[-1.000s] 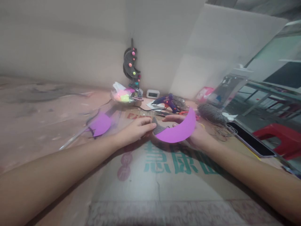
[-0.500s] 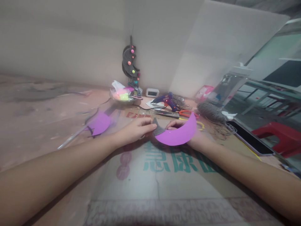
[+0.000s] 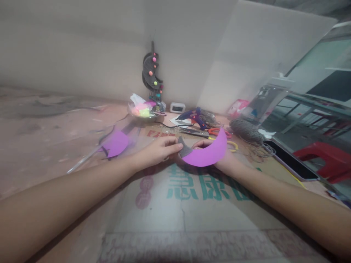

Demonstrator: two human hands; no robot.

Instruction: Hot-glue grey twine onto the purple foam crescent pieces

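A purple paper crescent [image 3: 204, 157] is held up over the cardboard, its left tip covered by grey yarn [image 3: 184, 148]. My left hand [image 3: 164, 149] pinches that grey end between thumb and fingers. Behind the crescent, my right hand [image 3: 219, 157] is closed on it near the middle; part of this hand is hidden by the paper. Just beyond the hands lie scissors with orange handles [image 3: 219, 133] and a blue glue gun [image 3: 195, 117].
Flattened cardboard [image 3: 164, 215] with green print covers the table. A ball of grey yarn [image 3: 245, 130] and a phone [image 3: 292, 160] lie right. A bowl [image 3: 144, 115], a small clock [image 3: 177, 107] and a grey crescent ornament [image 3: 150, 73] stand behind; purple scraps [image 3: 116, 143] lie left.
The crescent has shifted slightly up and left, with my right hand moving along with it. My left hand stays nearly in place on the grey end.
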